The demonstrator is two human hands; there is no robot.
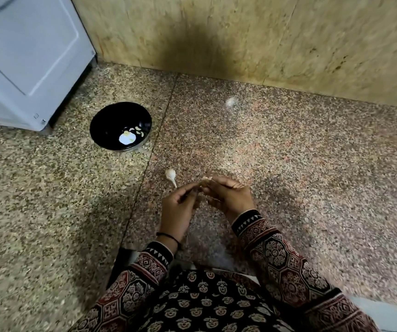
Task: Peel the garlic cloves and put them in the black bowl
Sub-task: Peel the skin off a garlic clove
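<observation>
Nearest the body, both hands meet above the speckled floor [49, 188], just ahead of the lap. The left hand [180, 207] and the right hand [228, 197] curl their fingers inward and pinch one small garlic clove [204, 181] between their fingertips. Only a pale tip of it shows, so we cannot tell how much skin remains. We judge that this clove is being peeled.

Just beyond the hands, a garlic bulb [170, 174] with its stalk lies on the floor, touched by neither hand.

Farther off to the left, well apart from the hands, stands the black bowl [107, 118]. It holds a few peeled cloves [138, 131] beside a white patch that we cannot identify.

Farthest, near the wall, lies a pale blurred object [231, 102]; we cannot tell what it is.

We judge the task to be under way but unfinished: a few cloves are delivered, one is in hand, and the bulb remains.
</observation>
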